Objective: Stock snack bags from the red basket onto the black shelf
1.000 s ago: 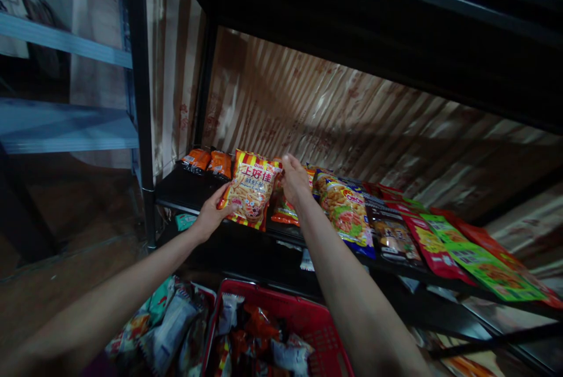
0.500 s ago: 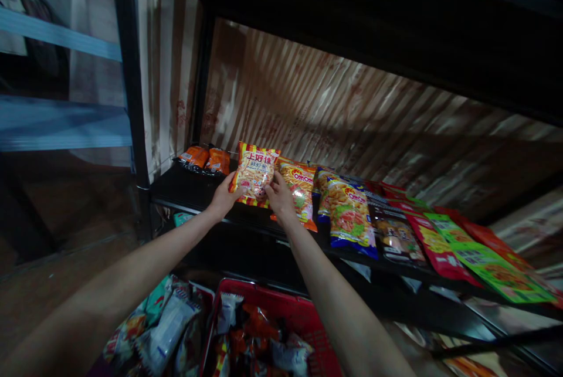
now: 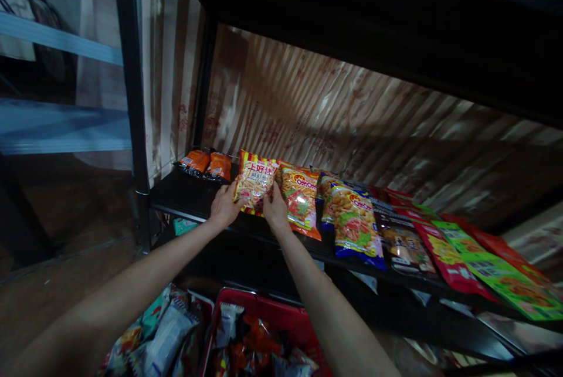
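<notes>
Both hands hold a red-and-yellow snack bag (image 3: 255, 180) at the shelf's front, its printed face toward me. My left hand (image 3: 227, 206) grips its lower left side, fingers partly behind it. On the right side, my right hand (image 3: 275, 207) pinches the bag, thumb in front. Close by its right edge stands an orange snack bag (image 3: 301, 198) with a noodle picture. Two small orange-and-black packets (image 3: 206, 165) lie on the black shelf (image 3: 176, 192) to the left. Whether the held bag's bottom rests on the shelf, I cannot tell.
Rightward along the shelf are a blue-and-yellow snack bag (image 3: 357, 221), a dark bag (image 3: 404, 248) and a green bag (image 3: 510, 283). Below stands a red basket (image 3: 281, 312) of packets, with another full of snacks to its left. A black post (image 3: 132, 101) bounds the left side.
The held snack bag has moved slightly down, closer to the shelf, and tilts a little more. Both hands have moved with it, keeping hold. The camera view has shifted slightly.
</notes>
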Tool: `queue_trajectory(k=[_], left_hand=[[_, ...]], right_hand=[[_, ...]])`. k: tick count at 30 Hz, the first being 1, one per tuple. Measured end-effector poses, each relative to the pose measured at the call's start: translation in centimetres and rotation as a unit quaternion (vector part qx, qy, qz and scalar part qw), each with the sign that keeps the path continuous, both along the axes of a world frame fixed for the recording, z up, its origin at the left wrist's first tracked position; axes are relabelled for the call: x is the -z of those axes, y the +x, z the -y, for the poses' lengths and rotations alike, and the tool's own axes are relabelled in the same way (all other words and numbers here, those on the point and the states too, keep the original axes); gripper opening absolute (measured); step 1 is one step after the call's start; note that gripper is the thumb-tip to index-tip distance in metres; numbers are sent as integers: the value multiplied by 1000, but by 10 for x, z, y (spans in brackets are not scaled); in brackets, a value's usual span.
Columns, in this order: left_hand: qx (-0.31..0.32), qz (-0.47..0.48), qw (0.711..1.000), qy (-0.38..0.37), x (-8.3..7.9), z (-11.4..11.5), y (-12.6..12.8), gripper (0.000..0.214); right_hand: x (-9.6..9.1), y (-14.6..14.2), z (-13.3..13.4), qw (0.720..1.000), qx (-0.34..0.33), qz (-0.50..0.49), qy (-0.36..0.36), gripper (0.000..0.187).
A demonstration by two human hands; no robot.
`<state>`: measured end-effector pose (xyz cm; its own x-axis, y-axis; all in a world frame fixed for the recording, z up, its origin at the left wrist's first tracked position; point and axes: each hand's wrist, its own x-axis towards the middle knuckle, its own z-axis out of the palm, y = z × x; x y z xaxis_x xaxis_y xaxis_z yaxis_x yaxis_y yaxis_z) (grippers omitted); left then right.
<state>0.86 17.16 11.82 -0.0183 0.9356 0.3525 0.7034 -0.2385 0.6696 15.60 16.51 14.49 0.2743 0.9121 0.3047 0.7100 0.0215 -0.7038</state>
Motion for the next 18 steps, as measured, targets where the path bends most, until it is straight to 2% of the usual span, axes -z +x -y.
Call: queue_trajectory(k=[5, 14, 18], left_hand=[[8, 6, 1000, 18, 3, -4, 3, 59], [88, 145, 986, 2, -7, -9, 3, 59], [86, 224, 970, -42, -13, -13, 4, 61]], right_hand=[[-10, -7, 3, 999, 4, -46, -29, 60], [-9, -12, 0, 995, 14, -91, -38, 66], [-8, -12, -6, 993, 37, -109, -25, 64]])
